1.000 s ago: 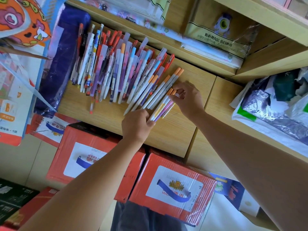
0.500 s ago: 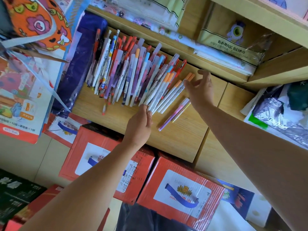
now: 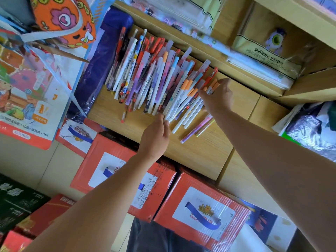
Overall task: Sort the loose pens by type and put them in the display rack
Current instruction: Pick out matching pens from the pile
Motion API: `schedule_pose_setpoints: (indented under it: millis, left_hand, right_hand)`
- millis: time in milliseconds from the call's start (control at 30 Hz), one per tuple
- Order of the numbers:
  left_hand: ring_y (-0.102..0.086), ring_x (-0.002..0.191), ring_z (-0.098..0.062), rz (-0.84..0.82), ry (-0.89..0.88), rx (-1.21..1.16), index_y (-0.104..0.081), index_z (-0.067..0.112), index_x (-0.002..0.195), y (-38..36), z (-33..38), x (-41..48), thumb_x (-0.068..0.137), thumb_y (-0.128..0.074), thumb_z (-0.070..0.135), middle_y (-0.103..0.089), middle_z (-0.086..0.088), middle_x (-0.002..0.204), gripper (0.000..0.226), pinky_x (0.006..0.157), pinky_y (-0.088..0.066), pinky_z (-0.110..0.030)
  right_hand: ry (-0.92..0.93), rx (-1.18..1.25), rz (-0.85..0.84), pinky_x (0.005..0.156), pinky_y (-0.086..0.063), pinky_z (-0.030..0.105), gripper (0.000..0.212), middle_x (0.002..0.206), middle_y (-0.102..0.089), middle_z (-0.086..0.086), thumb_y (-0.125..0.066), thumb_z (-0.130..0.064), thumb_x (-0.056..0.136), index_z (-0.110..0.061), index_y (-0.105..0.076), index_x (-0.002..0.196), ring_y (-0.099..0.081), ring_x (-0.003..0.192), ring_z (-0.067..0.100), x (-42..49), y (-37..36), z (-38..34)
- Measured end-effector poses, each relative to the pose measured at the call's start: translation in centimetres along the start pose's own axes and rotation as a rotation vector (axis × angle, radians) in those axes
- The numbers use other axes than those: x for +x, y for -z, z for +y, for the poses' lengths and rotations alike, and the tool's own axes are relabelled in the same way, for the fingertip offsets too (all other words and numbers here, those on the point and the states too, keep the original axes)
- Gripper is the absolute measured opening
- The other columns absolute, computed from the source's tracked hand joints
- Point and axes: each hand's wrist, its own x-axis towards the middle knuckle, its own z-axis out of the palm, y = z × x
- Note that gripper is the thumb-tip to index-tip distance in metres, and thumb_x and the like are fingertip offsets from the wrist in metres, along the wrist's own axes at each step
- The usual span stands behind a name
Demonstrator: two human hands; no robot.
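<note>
A heap of loose pens (image 3: 145, 77) lies fanned out on a wooden shelf (image 3: 200, 155). At the heap's right edge is a bunch of white pens with orange caps (image 3: 183, 104). My left hand (image 3: 154, 137) has straight fingers touching the lower ends of these pens. My right hand (image 3: 219, 97) presses against their orange cap ends from the upper right. Two slim purple and pink pens (image 3: 197, 130) lie apart from the heap, just right of the bunch. No display rack can be made out.
A dark blue plastic-wrapped packet (image 3: 101, 70) lies left of the heap. Red cartons (image 3: 200, 211) stand below the shelf's front edge. Packaged goods (image 3: 263, 57) fill the shelf above, plastic bags (image 3: 312, 128) sit at the right, and an orange patterned bag (image 3: 61, 19) hangs at upper left.
My right hand let go of the purple pens, which now lie alone, and moved onto the orange caps. My left hand shifted to the white pens' lower ends.
</note>
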Motion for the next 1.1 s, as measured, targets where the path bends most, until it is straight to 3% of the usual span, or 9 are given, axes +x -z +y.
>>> schedule_pose_setpoints:
  millis: [133,233,367,633,833,1000,1100]
  left_hand:
    - [-0.051,0.058,-0.011,0.005,-0.002,-0.002,-0.044,0.007,0.098,-0.1,-0.2,-0.1,0.103,-0.033,0.018,-0.054,-0.003,0.072,0.016,0.055,-0.039,-0.022]
    - [-0.054,0.060,-0.016,0.009,-0.001,-0.021,-0.045,0.008,0.098,0.0,-0.2,-0.1,0.103,-0.033,0.018,-0.056,-0.005,0.073,0.016,0.055,-0.043,-0.026]
    - [-0.052,0.059,-0.016,0.011,-0.012,-0.023,-0.043,0.009,0.095,0.0,-0.3,0.0,0.102,-0.033,0.018,-0.054,-0.004,0.071,0.016,0.056,-0.044,-0.029]
    - [-0.043,0.053,-0.013,-0.005,-0.019,-0.042,-0.039,0.012,0.090,0.1,-0.4,0.1,0.101,-0.032,0.016,-0.044,0.002,0.065,0.014,0.053,-0.037,-0.029]
    - [-0.049,0.053,-0.018,-0.005,-0.031,-0.049,-0.041,0.010,0.091,0.2,-0.3,0.0,0.101,-0.032,0.015,-0.050,-0.002,0.066,0.015,0.052,-0.045,-0.036]
    - [-0.047,0.054,-0.018,-0.008,-0.023,-0.063,-0.046,0.002,0.098,0.3,-0.2,-0.2,0.102,-0.032,0.016,-0.048,0.000,0.067,0.020,0.053,-0.043,-0.035]
    - [-0.047,0.055,-0.019,-0.023,-0.025,-0.089,-0.046,0.000,0.098,0.3,-0.2,-0.2,0.101,-0.033,0.015,-0.049,-0.002,0.067,0.020,0.054,-0.046,-0.041]
  right_hand:
    - [-0.031,-0.031,-0.029,0.074,-0.055,0.044,0.057,0.107,-0.057,0.014,-0.072,-0.032,0.078,-0.012,-0.030,0.110,-0.065,0.088,0.034,-0.3,0.2,-0.2]
    - [-0.015,-0.096,-0.042,0.073,-0.043,0.036,0.063,0.116,-0.052,0.016,-0.076,-0.027,0.076,-0.004,-0.033,0.116,-0.056,0.101,0.033,-1.0,0.0,-0.4]
    - [-0.048,-0.103,-0.019,0.084,-0.046,0.037,0.062,0.122,-0.052,0.018,-0.077,-0.021,0.076,0.000,-0.037,0.118,-0.055,0.110,0.034,-1.5,-0.5,-0.7]
    - [-0.065,-0.077,0.006,0.071,-0.041,0.031,0.050,0.111,-0.059,0.014,-0.072,-0.026,0.078,0.000,-0.050,0.113,-0.057,0.102,0.031,-1.7,-1.0,-0.8]
    - [-0.004,-0.123,0.037,0.072,-0.031,0.026,0.041,0.108,-0.061,0.014,-0.070,-0.025,0.084,0.000,-0.052,0.111,-0.057,0.103,0.030,-2.6,-0.8,-0.4]
    - [-0.012,-0.151,-0.012,0.071,-0.037,0.030,0.031,0.087,-0.048,0.005,-0.069,-0.031,0.084,-0.007,-0.052,0.094,-0.045,0.083,0.021,-3.0,-0.5,-0.3]
    - [-0.003,-0.131,0.005,0.069,-0.031,0.028,0.038,0.088,-0.047,0.004,-0.069,-0.033,0.083,-0.004,-0.054,0.101,-0.042,0.083,0.019,-3.4,-0.5,-0.5]
